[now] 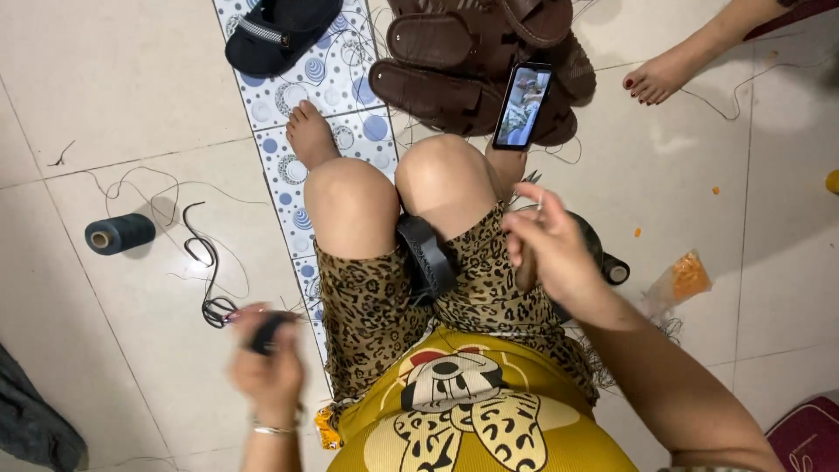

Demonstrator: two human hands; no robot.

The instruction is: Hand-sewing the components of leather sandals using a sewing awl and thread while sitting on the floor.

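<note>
Head view looks down on the left hand (266, 367), blurred and closed around a small dark object (269, 332) low at the left, and the right hand (546, 249), fingers pinched on something thin I cannot make out. Between them, nearer the right hand, a black sandal strap (426, 258) lies wedged between the thighs, its long axis running away toward the knees. Farther off lie a dark thread spool (120, 233), brown sandals (472, 65) and a propped phone (523, 105).

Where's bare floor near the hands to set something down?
Bare tile lies beyond the thread spool, toward the top left, and right of the orange packet. Crowded: loose cord by the left hand, sandals ahead, spools under the right hand.
</note>
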